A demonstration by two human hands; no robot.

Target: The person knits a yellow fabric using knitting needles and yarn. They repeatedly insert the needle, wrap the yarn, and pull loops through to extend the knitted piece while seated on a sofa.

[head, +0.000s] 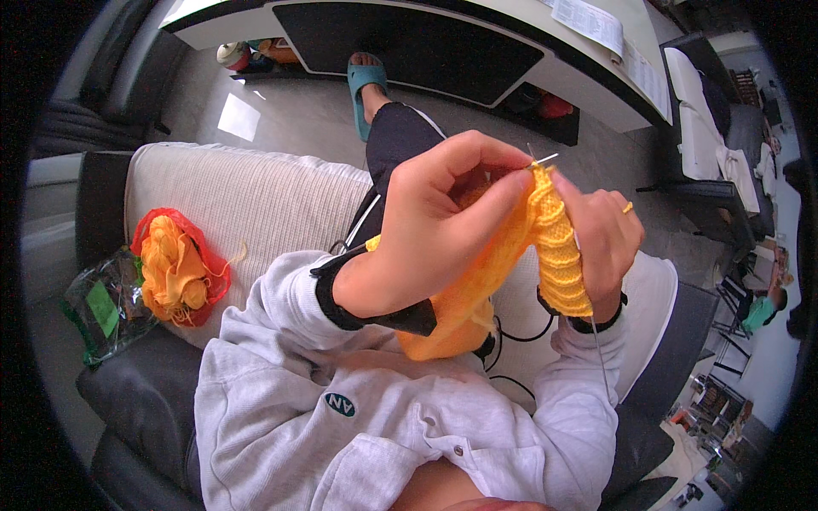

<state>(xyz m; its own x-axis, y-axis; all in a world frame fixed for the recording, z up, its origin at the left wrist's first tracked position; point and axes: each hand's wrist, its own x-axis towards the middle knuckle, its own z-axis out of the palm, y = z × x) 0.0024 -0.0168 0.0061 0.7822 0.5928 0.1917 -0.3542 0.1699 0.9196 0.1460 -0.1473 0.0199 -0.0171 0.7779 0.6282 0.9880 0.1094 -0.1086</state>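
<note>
Yellow ribbed knitting (pixel 561 246) hangs between both hands, with more of the orange-yellow knitted fabric (pixel 447 332) lying over the lap. My left hand (pixel 441 223) pinches the top edge of the work between thumb and forefinger. Thin metal knitting needles (pixel 544 159) cross at the fingertips. My right hand (pixel 601 236) grips the ribbed part from its right side, and a yellow strand loops round one of its fingers. A long needle shaft (pixel 599 358) sticks out below that hand along the forearm. The palm side of my right hand is hidden.
Orange yarn (pixel 169 268) sits in a red net bag on the sofa cover (pixel 268 185) at left, beside a clear plastic bag (pixel 105 306). A black and white table (pixel 409 45) bearing papers (pixel 588 25) stands in front. A person (pixel 763 310) is far off at right.
</note>
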